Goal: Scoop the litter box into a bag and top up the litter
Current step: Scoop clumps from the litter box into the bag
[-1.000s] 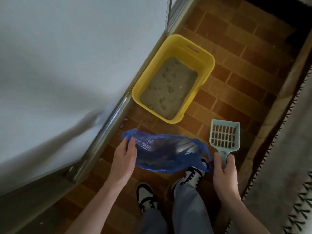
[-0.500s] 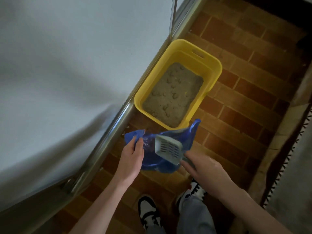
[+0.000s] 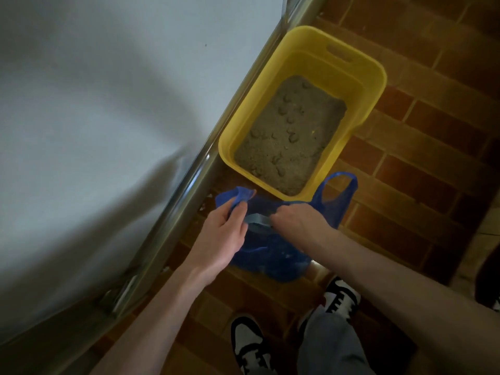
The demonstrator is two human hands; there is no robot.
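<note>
Big pale panel with a metal edge on the left, then the left hand pinching one rim of the blue bag to hold it open over the brick floor. The right hand is curled round the grey scoop, inside the bag's mouth. The yellow litter box sits just past the bag, clumps dotting the litter.

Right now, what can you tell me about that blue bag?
The blue bag is thin, crinkly plastic with loop handles, one handle standing free by the yellow litter box. It hangs open just above the brick floor. The left hand pinches its rim; the right hand reaches into its mouth, gripping the grey scoop.
</note>
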